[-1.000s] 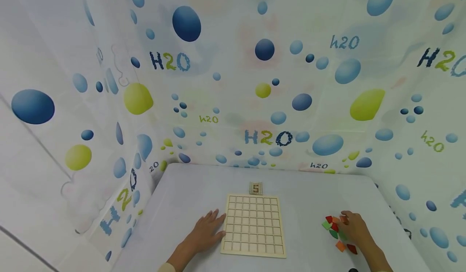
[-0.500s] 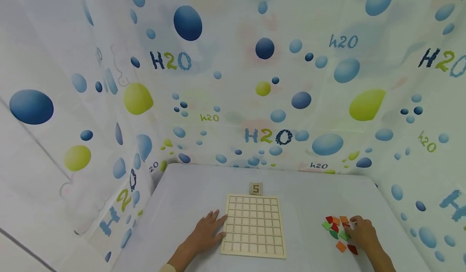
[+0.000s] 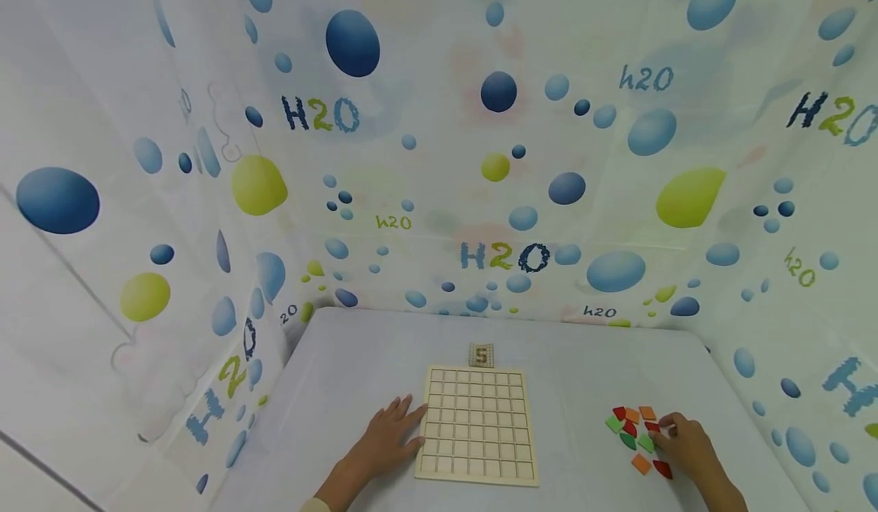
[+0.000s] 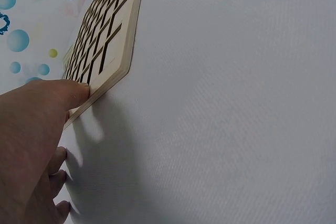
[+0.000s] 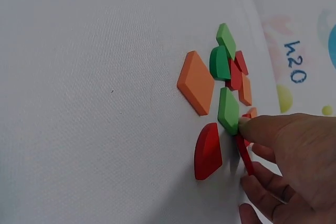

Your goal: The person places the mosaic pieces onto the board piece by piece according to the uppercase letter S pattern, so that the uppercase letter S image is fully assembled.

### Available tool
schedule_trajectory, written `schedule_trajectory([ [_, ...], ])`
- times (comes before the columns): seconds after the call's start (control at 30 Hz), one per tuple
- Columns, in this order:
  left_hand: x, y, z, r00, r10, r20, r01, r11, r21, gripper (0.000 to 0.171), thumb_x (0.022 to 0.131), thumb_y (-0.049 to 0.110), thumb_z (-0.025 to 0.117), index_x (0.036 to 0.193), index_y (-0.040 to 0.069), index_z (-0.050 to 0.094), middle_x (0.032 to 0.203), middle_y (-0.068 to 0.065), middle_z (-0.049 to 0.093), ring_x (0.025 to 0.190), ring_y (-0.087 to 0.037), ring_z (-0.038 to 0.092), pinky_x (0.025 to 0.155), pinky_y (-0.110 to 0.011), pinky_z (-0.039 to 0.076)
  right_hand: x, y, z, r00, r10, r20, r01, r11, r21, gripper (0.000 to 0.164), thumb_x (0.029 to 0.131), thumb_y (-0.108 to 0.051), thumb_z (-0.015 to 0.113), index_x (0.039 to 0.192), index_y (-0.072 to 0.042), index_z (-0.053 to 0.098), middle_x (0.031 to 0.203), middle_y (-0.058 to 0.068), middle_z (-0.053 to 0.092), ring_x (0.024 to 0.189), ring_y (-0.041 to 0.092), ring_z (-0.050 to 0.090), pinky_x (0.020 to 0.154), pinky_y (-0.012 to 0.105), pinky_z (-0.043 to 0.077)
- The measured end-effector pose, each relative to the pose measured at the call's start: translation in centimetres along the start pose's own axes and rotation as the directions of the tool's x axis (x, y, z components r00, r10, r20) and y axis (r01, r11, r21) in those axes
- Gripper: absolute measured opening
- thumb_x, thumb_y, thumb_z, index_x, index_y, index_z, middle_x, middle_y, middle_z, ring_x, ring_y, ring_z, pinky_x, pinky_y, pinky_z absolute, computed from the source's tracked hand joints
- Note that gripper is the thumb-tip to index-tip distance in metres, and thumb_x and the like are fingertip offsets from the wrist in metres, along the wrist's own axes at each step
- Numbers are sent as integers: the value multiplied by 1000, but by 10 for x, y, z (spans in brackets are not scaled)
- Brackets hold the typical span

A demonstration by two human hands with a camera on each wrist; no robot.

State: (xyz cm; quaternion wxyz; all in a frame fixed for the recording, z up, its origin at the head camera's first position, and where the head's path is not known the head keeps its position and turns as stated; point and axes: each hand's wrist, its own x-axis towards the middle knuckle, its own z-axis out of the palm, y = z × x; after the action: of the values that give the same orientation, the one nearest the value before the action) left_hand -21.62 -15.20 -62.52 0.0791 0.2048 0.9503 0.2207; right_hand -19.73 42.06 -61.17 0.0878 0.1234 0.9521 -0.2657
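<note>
My left hand (image 3: 387, 437) lies spread on the table, its fingertips at the left edge of a wooden grid board (image 3: 478, 425). In the left wrist view the thumb of that hand (image 4: 31, 129) touches the rim of the board (image 4: 113, 74). To the right, my right hand (image 3: 689, 447) is at the near side of a group of small colored pieces. Between its thumb and fingers it pinches a thin red piece (image 5: 244, 156), tilted and seen edge-on. Close by lie a light green diamond (image 5: 228, 110), a red quarter-circle piece (image 5: 208, 152) and an orange diamond (image 5: 196, 83).
A dark green piece (image 5: 220, 63), another light green diamond (image 3: 613, 424) and several red and orange pieces lie in the same group. Behind the board sits a small patterned square marked 5 (image 3: 482, 355). A printed curtain (image 3: 439, 154) hangs around the white table (image 3: 370, 344).
My right hand has drawn back slightly toward the right and lower, uncovering orange, red and green pieces. My left hand and the board have stayed in place.
</note>
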Motion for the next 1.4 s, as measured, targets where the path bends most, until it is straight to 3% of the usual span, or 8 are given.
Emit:
schedule_trajectory([
  [0.33, -1, 0, 1, 1000, 8, -10, -8, 1000, -4, 60, 104, 43, 63, 157, 17, 51, 166, -24, 40, 153, -49, 35, 119, -73, 30, 6, -4, 2, 1000, 7, 9, -7, 1000, 5, 33, 102, -13, 64, 117, 16, 59, 99, 25, 62, 88, 29, 60, 83, 51, 59],
  [0.57, -1, 1, 1, 1000, -9, -7, 9, 1000, 5, 61, 104, 44, 62, 158, 19, 50, 167, -22, 39, 154, -48, 34, 121, -71, 29, 2, -3, -1, 995, 72, -63, -67, 995, 77, 35, 106, -11, 52, 121, 19, 59, 92, 19, 68, 83, 26, 59, 74, 41, 58],
  [0.83, -1, 0, 1, 1000, -19, -5, 19, 1000, 21, 61, 105, 46, 61, 158, 20, 50, 168, -21, 38, 155, -47, 33, 122, -70, 28, 4, 5, 2, 986, 112, -125, -98, 989, 113, 36, 102, -9, 60, 121, 21, 57, 100, 31, 66, 87, 33, 62, 76, 46, 60],
  [1.07, -1, 0, 1, 1000, -10, -15, 11, 999, 30, 60, 105, 44, 62, 158, 20, 50, 167, -20, 39, 155, -46, 34, 122, -69, 29, 9, 4, 3, 991, 60, -117, -52, 996, 72, 37, 99, -8, 67, 121, 20, 56, 105, 35, 63, 94, 40, 62, 87, 56, 58],
  [1.27, -1, 1, 1, 1000, -11, -18, 12, 1000, 29, 60, 104, 45, 62, 158, 20, 50, 167, -21, 39, 154, -47, 34, 121, -70, 29, 7, -2, 3, 993, 73, -95, -67, 995, 70, 34, 101, -4, 65, 120, 22, 54, 102, 33, 60, 91, 37, 58, 89, 56, 58],
  [1.4, -2, 2, 1, 1000, -14, -19, 15, 1000, 27, 60, 104, 45, 62, 158, 21, 50, 167, -21, 39, 155, -47, 34, 121, -70, 29, 6, -6, 1, 993, 77, -87, -72, 996, 60, 34, 101, -4, 65, 119, 22, 53, 100, 32, 61, 87, 35, 58, 84, 50, 59],
])
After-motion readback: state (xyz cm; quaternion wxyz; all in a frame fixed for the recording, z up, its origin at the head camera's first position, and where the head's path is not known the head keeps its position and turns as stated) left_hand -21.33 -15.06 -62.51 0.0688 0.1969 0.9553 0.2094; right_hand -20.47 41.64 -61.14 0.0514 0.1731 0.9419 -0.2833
